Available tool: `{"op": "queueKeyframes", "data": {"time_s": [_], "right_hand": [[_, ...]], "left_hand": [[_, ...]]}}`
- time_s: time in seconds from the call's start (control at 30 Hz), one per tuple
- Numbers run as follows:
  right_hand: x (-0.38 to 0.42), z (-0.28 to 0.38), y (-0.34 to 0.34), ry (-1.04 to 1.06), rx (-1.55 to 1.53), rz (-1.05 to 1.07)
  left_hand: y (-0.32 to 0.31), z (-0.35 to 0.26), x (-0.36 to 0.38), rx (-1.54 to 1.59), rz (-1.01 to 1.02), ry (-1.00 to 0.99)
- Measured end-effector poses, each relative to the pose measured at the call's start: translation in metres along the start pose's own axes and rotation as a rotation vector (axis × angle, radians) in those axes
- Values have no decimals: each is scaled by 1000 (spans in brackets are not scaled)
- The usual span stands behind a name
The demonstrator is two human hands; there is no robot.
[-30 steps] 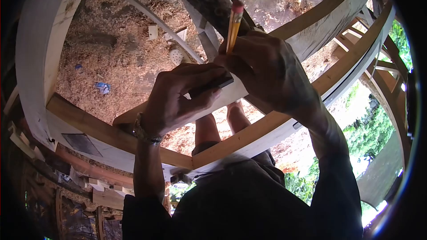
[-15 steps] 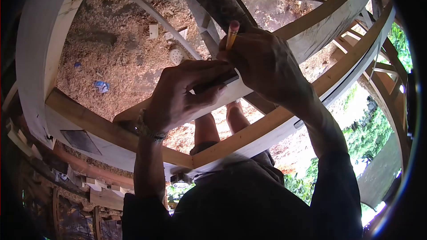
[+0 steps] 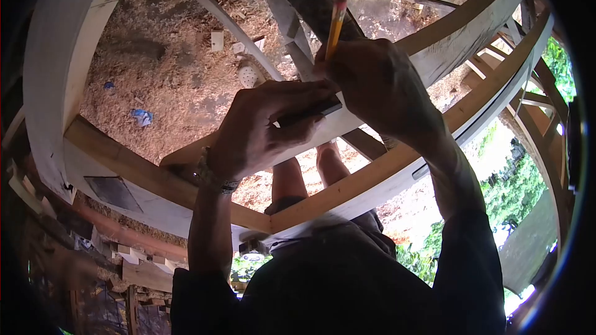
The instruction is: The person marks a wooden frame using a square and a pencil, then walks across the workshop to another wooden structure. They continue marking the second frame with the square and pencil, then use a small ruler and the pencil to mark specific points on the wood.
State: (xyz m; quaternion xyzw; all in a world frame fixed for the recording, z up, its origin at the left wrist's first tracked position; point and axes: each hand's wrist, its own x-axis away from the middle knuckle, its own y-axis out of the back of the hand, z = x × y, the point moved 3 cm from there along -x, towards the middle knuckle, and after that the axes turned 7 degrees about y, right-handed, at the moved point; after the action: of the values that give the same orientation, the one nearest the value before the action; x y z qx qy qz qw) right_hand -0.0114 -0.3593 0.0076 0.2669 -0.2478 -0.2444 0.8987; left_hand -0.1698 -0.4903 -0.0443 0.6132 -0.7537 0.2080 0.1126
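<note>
Nearest the camera, under the pale board: dark-sleeved arms coming up from the torso, bare legs visible just below the board.

Left hand lies on the board's top face, fingers curled and pinching a dark flat tool against it. Bracelet on that wrist, just below the board's left end.

Right hand sits right of the left hand, touching it at the fingertips over the board. It's closed on a yellow pencil, which stands near upright, pink eraser end up, shaft rising out of the knuckles. Lower end is hidden behind the fingers; can't tell if the tip touches the board.

The board runs diagonally, lower left to upper right, lying across a wooden frame beam that passes below it.

Beyond the board: ground covered in sawdust and shavings, with small wood offcuts and a blue scrap left of the board.
</note>
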Motion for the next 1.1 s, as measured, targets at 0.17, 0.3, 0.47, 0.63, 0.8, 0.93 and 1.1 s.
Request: {"op": "queueKeyframes", "data": {"time_s": [0.17, 0.3, 0.47, 0.63, 0.8, 0.93, 1.1], "right_hand": [[-6, 12, 11, -34, -10, 17], [-3, 0, 1, 44, -4, 16], [2, 8, 33, -23, -142, -91], [28, -7, 63, 131, -184, -338], [64, -21, 95, -59, -193, -705], [93, -19, 111, -183, -158, -741], [123, -56, 120, -103, -226, -850]], "left_hand": [[2, -1, 0, -2, 40, 42], [0, -4, -1, 27, 33, 51], [1, -13, -1, -5, 49, 58], [3, -18, 0, 17, 123, 151], [1, -16, -1, -32, 26, -50], [-5, -19, 5, -180, -46, -27], [-20, -28, 33, -755, -403, -66]]}}
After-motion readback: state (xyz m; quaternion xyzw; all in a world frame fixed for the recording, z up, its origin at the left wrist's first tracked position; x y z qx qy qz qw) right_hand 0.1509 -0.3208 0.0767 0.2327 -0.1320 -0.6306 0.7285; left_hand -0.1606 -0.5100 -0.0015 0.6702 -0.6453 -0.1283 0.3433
